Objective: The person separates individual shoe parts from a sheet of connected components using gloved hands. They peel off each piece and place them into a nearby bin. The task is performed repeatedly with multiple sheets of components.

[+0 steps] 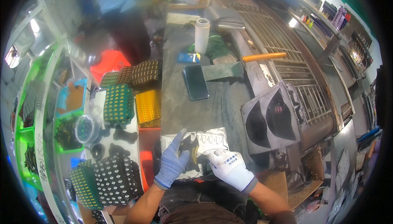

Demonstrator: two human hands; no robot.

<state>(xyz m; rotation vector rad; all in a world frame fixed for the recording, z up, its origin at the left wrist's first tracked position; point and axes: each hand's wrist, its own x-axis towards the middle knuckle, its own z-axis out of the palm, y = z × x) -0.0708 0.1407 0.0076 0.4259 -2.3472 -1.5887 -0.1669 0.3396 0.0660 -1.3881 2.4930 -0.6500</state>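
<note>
Because it looks thin, thin black curved piece with yellow marks (pixel 194 155) should be light

Head view: piece sits lower centre, between hands, over white printed sheet (pixel 217 139). Probably bendy; pinch by outer edges. Left hand in blue-grey knit glove (pixel 172 163): thumb and index spread apart. Right hand in white glove (pixel 232 170): fingers curled beside piece, can't tell if clamped. Grey tabletop (pixel 174 109) gives room upward to black flat phone (pixel 195 82); its left edge runs close.

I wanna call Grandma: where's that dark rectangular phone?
In the head view's upper middle, the dark phone lies on the grey bench, left of the flat greenish bar.
</note>
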